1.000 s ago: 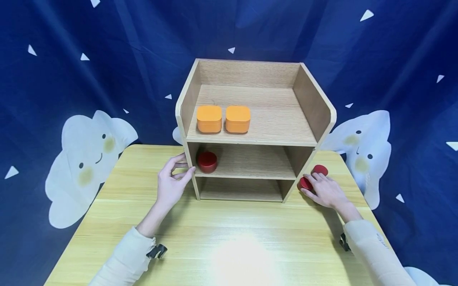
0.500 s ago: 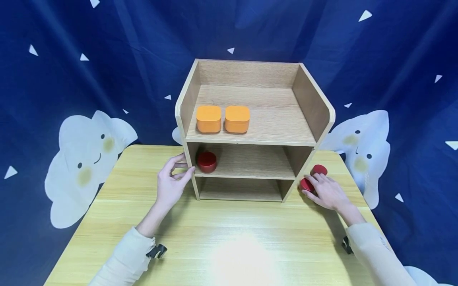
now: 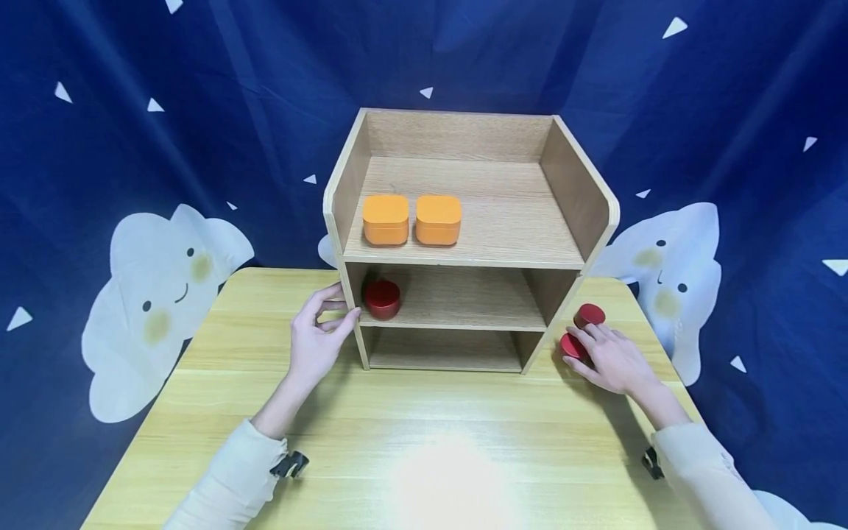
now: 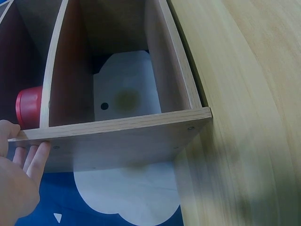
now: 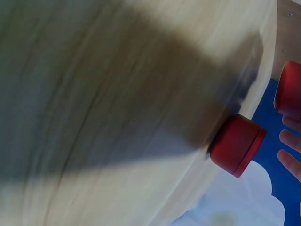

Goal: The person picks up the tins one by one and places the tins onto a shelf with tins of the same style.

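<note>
My left hand (image 3: 316, 342) holds the left side panel of a wooden shelf unit (image 3: 503, 206), thumb at its front edge and fingers along the outside. At the right of the unit, my right hand (image 3: 615, 361) grips a round red tin (image 3: 573, 345). In the right wrist view that gripped tin (image 5: 289, 92) shows raised off the table, partly out of frame. Just behind it, a second red tin (image 3: 589, 315) stands on the table. A third red tin (image 3: 383, 299) sits at the left end of the middle shelf, also visible in the left wrist view.
Two orange lidded boxes, one at left (image 3: 386, 219) and one beside it (image 3: 438, 219), stand on the top shelf. A light wooden table (image 3: 265, 294) carries the unit. Behind hangs a blue curtain (image 3: 490, 51) with clouds and white triangles.
My right hand and the red tin in it have shifted slightly right and nearer to me, away from the unit's side. The left hand keeps its place on the panel.
</note>
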`<action>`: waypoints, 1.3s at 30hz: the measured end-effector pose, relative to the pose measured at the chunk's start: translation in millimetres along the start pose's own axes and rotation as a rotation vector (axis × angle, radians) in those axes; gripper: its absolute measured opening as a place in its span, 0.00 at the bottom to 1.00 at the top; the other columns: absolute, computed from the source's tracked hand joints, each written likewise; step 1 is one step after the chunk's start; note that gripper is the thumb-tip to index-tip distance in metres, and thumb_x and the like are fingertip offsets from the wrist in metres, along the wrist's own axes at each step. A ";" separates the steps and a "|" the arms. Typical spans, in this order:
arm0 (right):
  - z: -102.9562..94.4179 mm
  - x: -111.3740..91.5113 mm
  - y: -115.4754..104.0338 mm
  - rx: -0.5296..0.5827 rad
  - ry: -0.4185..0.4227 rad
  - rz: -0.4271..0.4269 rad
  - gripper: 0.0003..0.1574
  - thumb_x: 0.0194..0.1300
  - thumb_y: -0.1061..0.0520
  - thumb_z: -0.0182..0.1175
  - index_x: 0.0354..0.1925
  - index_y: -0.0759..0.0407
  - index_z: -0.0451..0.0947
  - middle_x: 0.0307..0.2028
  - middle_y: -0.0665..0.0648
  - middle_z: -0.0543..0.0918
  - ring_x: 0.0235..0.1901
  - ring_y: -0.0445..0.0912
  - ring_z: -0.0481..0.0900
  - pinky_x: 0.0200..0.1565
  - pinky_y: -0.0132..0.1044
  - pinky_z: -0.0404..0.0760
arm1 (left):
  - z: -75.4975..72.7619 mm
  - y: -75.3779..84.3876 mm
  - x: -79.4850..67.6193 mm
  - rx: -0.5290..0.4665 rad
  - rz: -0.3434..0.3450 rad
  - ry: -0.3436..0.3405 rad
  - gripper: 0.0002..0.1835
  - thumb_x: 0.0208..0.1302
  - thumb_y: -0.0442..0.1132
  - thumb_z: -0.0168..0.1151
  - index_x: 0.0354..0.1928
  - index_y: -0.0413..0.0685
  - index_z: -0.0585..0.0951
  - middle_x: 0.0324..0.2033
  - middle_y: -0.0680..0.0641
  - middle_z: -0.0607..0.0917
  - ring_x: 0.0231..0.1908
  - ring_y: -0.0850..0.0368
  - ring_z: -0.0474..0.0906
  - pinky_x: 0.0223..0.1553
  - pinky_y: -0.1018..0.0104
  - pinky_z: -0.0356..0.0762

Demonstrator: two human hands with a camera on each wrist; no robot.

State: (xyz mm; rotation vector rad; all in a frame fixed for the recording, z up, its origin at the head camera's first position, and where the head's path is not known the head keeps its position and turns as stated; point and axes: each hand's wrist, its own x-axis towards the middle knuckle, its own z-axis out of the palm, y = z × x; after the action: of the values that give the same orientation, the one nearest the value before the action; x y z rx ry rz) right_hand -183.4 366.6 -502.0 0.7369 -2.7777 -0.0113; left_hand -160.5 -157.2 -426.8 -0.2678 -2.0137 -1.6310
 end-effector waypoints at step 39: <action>-34.3 -26.7 -37.1 -0.015 0.251 -0.137 0.38 0.66 0.31 0.61 0.56 0.60 0.84 0.41 0.60 0.87 0.42 0.57 0.84 0.40 0.53 0.88 | -0.8 1.1 0.3 0.006 0.011 -0.009 0.24 0.59 0.21 0.73 0.58 0.31 0.82 0.48 0.31 0.87 0.42 0.75 0.84 0.41 0.75 0.92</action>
State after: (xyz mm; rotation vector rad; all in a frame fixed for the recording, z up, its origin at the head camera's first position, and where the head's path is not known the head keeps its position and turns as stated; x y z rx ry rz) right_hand -134.3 349.4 -478.4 0.8601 -2.4841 0.0315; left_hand -160.0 -157.7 -425.6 -0.2837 -2.0201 -1.6193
